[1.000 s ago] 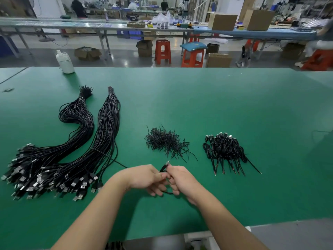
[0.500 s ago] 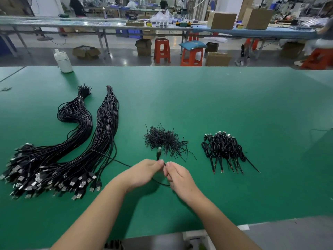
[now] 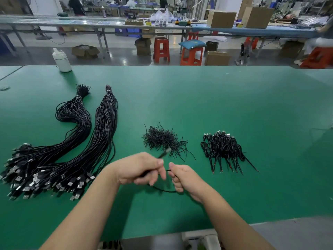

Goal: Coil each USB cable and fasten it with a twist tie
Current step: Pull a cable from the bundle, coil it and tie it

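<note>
between our two hands, low over the green table [image 3: 216,109], ran one usb cable [image 3: 163,190]. our left hand [image 3: 139,168] gripped its plug end and our right hand [image 3: 182,177] curled round the loop. the twist ties [image 3: 162,139] lay just beyond, nearer our left.

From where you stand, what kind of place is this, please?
Most likely a factory assembly floor. Large bundles of black USB cables lie on a long green worktable, more workbenches with cardboard boxes stand behind, and orange plastic stools line the aisle.
</note>
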Demonstrator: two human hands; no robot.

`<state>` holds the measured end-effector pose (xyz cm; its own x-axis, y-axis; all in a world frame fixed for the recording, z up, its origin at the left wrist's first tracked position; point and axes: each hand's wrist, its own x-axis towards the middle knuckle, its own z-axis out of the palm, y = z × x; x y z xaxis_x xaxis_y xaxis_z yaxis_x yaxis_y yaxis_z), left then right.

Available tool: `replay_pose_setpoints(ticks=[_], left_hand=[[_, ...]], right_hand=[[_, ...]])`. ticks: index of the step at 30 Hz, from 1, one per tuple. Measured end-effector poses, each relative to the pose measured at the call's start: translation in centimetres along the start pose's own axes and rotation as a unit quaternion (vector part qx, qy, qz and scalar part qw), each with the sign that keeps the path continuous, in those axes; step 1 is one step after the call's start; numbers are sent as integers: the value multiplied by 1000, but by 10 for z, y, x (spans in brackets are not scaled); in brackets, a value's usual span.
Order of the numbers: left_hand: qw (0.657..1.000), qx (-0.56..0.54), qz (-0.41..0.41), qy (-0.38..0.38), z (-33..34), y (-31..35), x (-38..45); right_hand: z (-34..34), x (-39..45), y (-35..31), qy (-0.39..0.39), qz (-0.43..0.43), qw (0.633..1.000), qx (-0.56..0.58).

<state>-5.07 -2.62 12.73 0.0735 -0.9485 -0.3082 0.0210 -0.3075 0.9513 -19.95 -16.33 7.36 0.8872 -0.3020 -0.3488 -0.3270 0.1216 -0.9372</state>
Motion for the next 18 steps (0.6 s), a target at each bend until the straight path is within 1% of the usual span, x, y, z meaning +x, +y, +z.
replay_pose_setpoints(ticks=[1,2,3,4,5,6,7,8,9,10,12,14,15,16,18], left_hand=[[996,75,-49,-20,2,-3,1],[989,114,-91,-20,5,-5,4],[984,133,-118,0,9,-6,8],[979,158,-118,42,12,-8,15],[968,206,-96,104,14,-10,21],[945,267,-61,181,14,-13,27],[916,301,-23,264,15,-16,31],[901,268,15,340,17,-17,34],[903,175,60,387,19,-16,36],[905,57,99,410,21,-16,40],[881,-145,139,429,26,-9,48],[849,-310,134,406,33,1,55],[841,-364,129,379,34,7,56],[842,-389,127,352,34,10,57],[858,-394,150,295,28,17,54]], right_hand=[[-1,0,-3,-4,0,1000,5],[0,0,-6,-5,1,1000,3],[2,1,-8,-2,0,1000,-2],[4,1,-9,4,-3,1000,-7],[5,1,-11,9,-9,1000,-8],[5,1,-12,11,-18,1000,-5],[4,0,-12,7,-28,1000,-1],[4,-1,-12,1,-35,999,0],[5,-2,-12,-6,-40,999,-5],[8,-2,-11,-12,-42,999,-16],[17,1,-9,-17,-37,999,-32],[24,4,-8,-16,-20,999,-28],[24,6,-8,-18,-13,1000,-21],[23,7,-8,-22,-8,1000,-9],[13,6,-9,-27,-10,999,31]])
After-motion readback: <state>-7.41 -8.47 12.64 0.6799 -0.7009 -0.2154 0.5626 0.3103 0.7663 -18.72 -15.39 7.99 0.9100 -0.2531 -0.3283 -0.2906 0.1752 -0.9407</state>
